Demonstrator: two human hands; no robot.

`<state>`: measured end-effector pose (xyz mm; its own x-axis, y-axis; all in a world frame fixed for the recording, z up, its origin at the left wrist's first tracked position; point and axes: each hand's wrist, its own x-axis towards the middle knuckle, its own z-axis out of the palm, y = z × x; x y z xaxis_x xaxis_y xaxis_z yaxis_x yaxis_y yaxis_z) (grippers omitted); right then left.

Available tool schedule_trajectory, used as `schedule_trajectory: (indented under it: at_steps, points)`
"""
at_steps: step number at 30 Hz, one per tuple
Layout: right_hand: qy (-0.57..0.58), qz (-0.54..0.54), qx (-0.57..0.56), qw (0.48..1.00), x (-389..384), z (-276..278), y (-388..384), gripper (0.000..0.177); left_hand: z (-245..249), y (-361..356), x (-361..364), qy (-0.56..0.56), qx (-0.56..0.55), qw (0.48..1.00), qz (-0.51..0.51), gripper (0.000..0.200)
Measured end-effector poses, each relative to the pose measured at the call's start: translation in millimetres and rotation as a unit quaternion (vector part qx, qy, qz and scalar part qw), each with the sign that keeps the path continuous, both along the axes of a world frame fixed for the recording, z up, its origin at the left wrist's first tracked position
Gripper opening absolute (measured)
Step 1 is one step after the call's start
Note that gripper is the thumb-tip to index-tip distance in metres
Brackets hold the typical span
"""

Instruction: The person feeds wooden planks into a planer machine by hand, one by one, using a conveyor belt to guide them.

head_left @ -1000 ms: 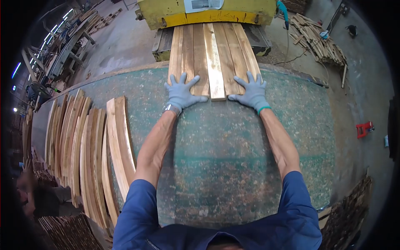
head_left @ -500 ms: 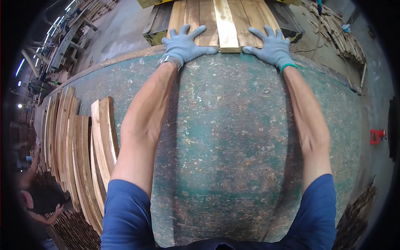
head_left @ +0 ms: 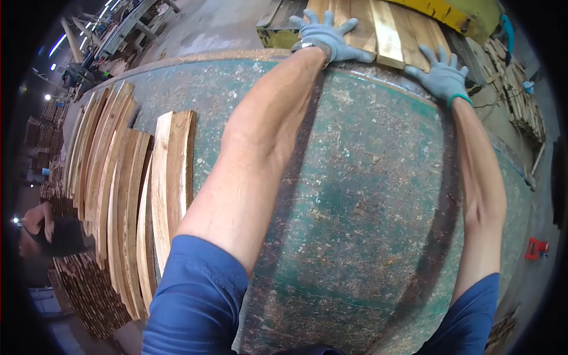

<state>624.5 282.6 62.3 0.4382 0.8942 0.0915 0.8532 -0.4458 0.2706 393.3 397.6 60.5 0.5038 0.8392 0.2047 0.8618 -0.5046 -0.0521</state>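
Both my hands wear grey-blue gloves and stretch to the far edge of a worn green table (head_left: 355,177). My left hand (head_left: 328,38) lies spread over the near ends of several wooden boards (head_left: 359,29), its thumb pointing right. My right hand (head_left: 442,74), fingers also spread, rests at the near ends of the boards on the right side. Between the hands lies a paler board (head_left: 387,35), its end sticking out slightly nearer than the others. Neither hand is wrapped around anything.
Beyond the table, a yellow machine part (head_left: 452,15) spans the boards. Loose wooden strips (head_left: 174,154) lie along the table's left side. A person (head_left: 50,231) is near stacked wood (head_left: 89,290) at far left. Scrap wood (head_left: 515,89) and a red object (head_left: 536,249) lie to the right.
The view has swung left, so hands and boards appear farther right and tilted. Both hands stay spread at the board ends. The person at far left has shifted their arms.
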Motion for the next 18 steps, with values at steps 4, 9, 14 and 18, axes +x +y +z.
schedule_trajectory:
  at_steps: [4,9,14,18]
  points:
    - [0.012,-0.059,0.041,0.997,-24.3,7.4,2.0,0.086,2.3,-16.8,-2.4,-0.06,-0.016,0.998,0.031,0.095]
    - [0.05,0.166,0.189,0.967,-37.7,-13.1,-53.1,0.06,30.5,-73.0,-119.5,0.008,-0.058,0.993,-0.1,0.074]
    - [0.274,0.301,0.161,0.899,-126.7,-5.2,-249.4,0.052,47.7,-141.1,-410.7,0.057,0.066,0.974,0.207,0.073]
    - [0.358,0.304,0.173,0.866,-224.7,-24.2,-373.2,0.044,37.3,-229.9,-640.7,0.045,0.036,0.861,0.505,0.072]
